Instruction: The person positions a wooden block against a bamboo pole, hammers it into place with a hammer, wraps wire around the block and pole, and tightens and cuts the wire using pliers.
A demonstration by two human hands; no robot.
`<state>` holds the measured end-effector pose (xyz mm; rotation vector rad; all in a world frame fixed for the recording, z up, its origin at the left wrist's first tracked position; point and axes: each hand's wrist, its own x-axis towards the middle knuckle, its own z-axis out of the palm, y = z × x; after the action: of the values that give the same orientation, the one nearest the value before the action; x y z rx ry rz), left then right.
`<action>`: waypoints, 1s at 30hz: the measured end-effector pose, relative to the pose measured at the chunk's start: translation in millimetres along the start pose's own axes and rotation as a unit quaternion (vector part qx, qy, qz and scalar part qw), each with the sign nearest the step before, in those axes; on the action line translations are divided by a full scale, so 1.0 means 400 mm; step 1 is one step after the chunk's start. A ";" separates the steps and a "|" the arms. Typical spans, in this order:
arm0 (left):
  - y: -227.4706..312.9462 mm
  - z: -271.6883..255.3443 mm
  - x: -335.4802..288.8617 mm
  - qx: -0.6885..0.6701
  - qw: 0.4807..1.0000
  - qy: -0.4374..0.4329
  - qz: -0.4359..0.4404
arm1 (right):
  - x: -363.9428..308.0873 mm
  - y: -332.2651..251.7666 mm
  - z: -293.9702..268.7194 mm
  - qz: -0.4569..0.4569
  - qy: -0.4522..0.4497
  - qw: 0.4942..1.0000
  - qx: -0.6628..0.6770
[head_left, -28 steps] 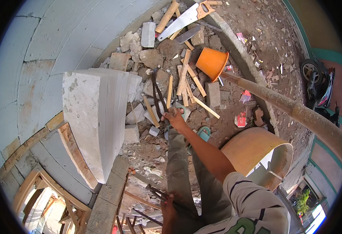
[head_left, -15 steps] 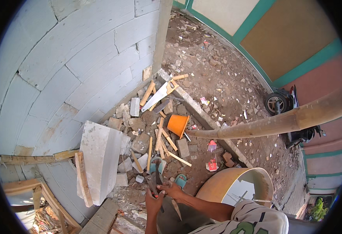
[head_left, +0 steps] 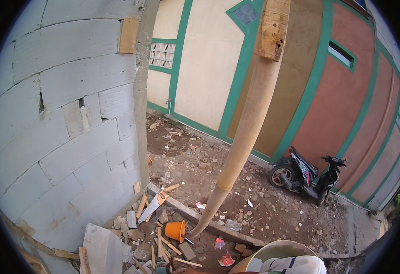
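Observation:
My left hand is out of the picture. Of my right arm, the pale striped sleeve [head_left: 291, 265] shows at the bottom edge, and a thin strip of skin lies farther left along that edge. The fingers and anything in them are cut off. Close above are wooden strips [head_left: 170, 245], lying loose on the rubble. An orange bucket [head_left: 175, 231] lies tipped on its side beside them. A handsaw [head_left: 153, 205] with an orange-and-wood handle rests on debris near the wall corner. To the right of my arm's strip stands a large round yellowish tub [head_left: 280, 249].
A grey block wall [head_left: 72, 114] rises on the left, with a large pale block [head_left: 102, 249] below it. A bamboo pole [head_left: 243, 137] slants up through the middle. Beyond a low concrete edge [head_left: 209, 222] lies rubble-strewn ground. A motorbike [head_left: 305, 176] stands by the painted wall [head_left: 314, 114].
The view has tilted up, so the bucket, saw and strips sit lower. Both hands, earlier together on a red-handled tool and a dark metal piece, have dropped out of view almost entirely.

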<state>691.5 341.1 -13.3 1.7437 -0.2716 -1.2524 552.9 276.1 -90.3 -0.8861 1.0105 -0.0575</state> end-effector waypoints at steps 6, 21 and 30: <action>0.079 0.047 -0.021 0.010 0.999 -0.012 0.028 | -0.066 -0.086 -0.032 -0.035 -0.008 0.998 -0.045; 0.089 0.014 -0.112 -0.021 0.998 0.058 0.032 | -0.132 -0.166 0.001 -0.068 -0.094 0.978 -0.173; 0.027 -0.022 -0.157 -0.054 0.993 0.100 0.019 | -0.155 -0.183 0.036 -0.060 -0.143 0.948 -0.276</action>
<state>673.8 380.2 34.7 1.7469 -0.1173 -1.0356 554.1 263.0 6.0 -1.4227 0.7020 0.2591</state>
